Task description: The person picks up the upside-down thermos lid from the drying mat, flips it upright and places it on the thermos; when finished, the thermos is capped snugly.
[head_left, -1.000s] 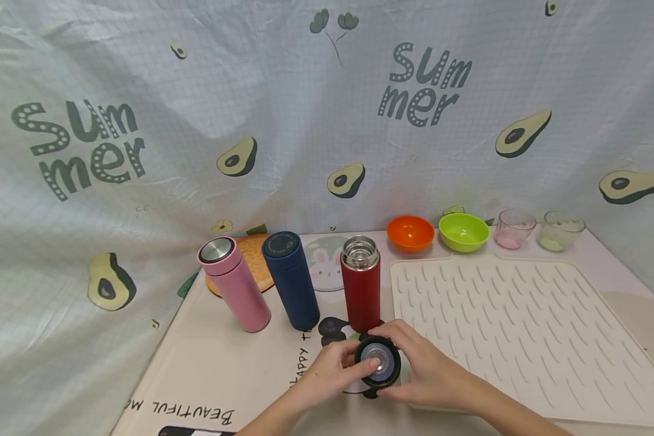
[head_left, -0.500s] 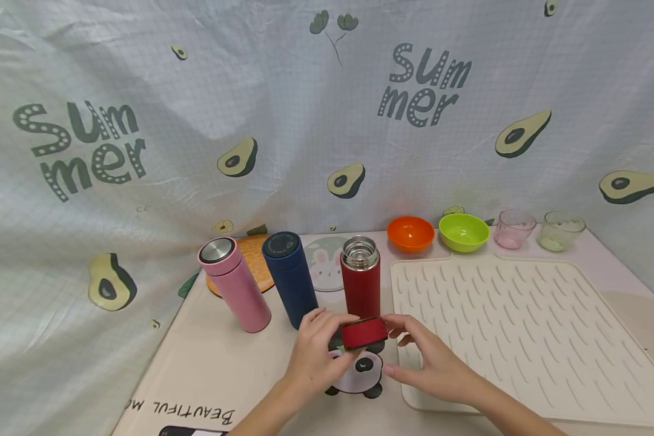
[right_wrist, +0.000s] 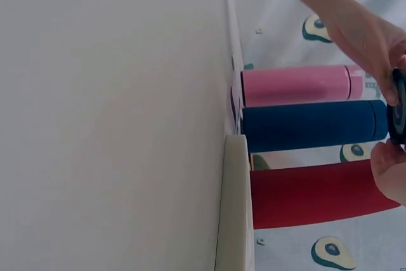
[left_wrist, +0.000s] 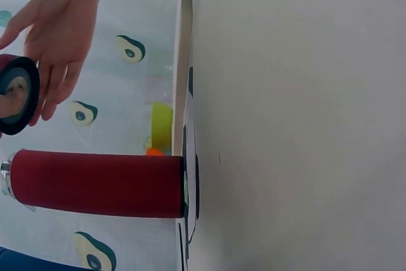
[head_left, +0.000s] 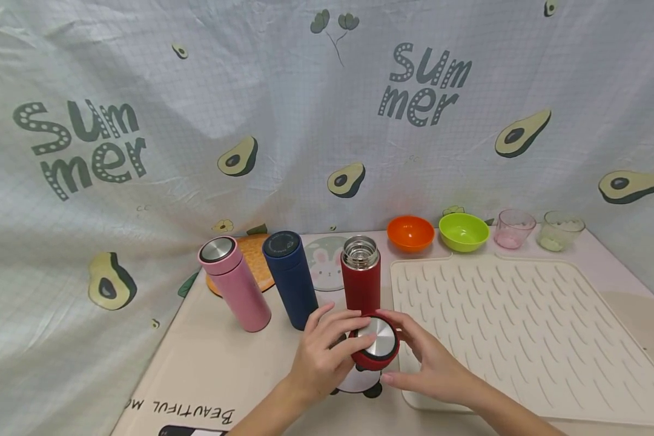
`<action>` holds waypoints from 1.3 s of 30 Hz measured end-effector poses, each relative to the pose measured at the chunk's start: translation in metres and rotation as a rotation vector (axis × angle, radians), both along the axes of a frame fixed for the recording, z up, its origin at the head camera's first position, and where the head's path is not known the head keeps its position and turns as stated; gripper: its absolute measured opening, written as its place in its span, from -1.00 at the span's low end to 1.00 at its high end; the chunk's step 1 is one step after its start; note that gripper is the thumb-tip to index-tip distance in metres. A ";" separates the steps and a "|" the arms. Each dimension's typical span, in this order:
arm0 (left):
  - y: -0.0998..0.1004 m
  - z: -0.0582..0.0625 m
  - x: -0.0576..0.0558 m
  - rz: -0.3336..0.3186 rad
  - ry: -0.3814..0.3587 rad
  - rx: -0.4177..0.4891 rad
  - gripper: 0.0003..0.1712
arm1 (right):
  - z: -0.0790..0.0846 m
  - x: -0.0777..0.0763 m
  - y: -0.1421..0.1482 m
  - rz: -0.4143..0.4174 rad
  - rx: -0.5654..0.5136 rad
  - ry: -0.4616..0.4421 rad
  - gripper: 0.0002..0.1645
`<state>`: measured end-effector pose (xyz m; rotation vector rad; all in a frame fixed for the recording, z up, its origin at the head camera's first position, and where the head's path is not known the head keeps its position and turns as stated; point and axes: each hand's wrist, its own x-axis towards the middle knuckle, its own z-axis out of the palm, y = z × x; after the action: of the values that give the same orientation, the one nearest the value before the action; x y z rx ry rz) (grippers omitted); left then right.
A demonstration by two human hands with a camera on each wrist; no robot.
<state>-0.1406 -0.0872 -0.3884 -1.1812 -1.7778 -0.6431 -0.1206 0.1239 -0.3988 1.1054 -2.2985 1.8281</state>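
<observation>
Between both hands is a red thermos lid (head_left: 378,339), its brushed steel top turned toward the head camera. My left hand (head_left: 321,357) pinches it, fingers laid over the top. In the left wrist view that thumb presses into the lid's black-rimmed underside (left_wrist: 19,96). My right hand (head_left: 436,363) is at the lid's right side, index finger along the far rim and thumb apart from it. Its fingers look extended in the left wrist view. Just behind stands the red thermos (head_left: 361,284), upright and uncapped, with a steel mouth.
To the left stand a capped blue thermos (head_left: 291,281) and a capped pink thermos (head_left: 237,290). A cream ridged mat (head_left: 501,327) covers the right side. Along the back are an orange bowl (head_left: 410,234), a green bowl (head_left: 464,233), a pink glass (head_left: 514,230) and a clear glass (head_left: 560,231).
The lid has been turned over, from underside facing up, through its red side, to steel top showing. My left fingers have shifted onto its top, and the right hand's grip has loosened.
</observation>
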 end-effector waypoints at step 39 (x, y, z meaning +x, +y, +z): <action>0.026 -0.005 -0.055 0.049 -0.929 0.325 0.09 | 0.066 -0.082 -0.013 -0.316 -0.149 0.129 -0.19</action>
<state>-0.1955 -0.0616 -0.3930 -0.6267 -2.2936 -1.5573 -0.2024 0.1112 -0.3324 0.7644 -2.0832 1.7191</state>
